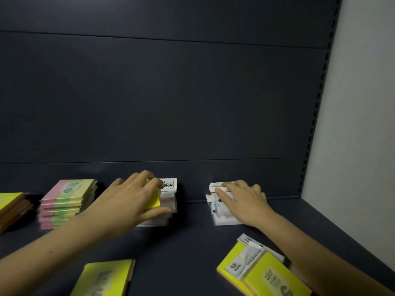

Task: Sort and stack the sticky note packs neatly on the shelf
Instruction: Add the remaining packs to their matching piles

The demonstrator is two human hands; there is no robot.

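the left hand (130, 199) grips a yellow pack (152, 202), fingers curled over its far edge and thumb along its near edge. the pack lies flat on top of the centre stack (168, 201) of white-wrapped packs, its long axis running left to right; the top label of that stack faces the camera. the right hand (243, 201) rests on a white-wrapped stack (220, 212) to the right, fingers extended and lying together on its top; whether they pinch the wrapper cannot be told. at far left a pink-green-yellow stack (66, 201) and a yellow-topped stack (11, 207) sit on the shelf (192, 242). near the front edge, one yellow pack (106, 278) lies left, and two overlapping yellow packs (263, 274) lie right, long axes diagonal.
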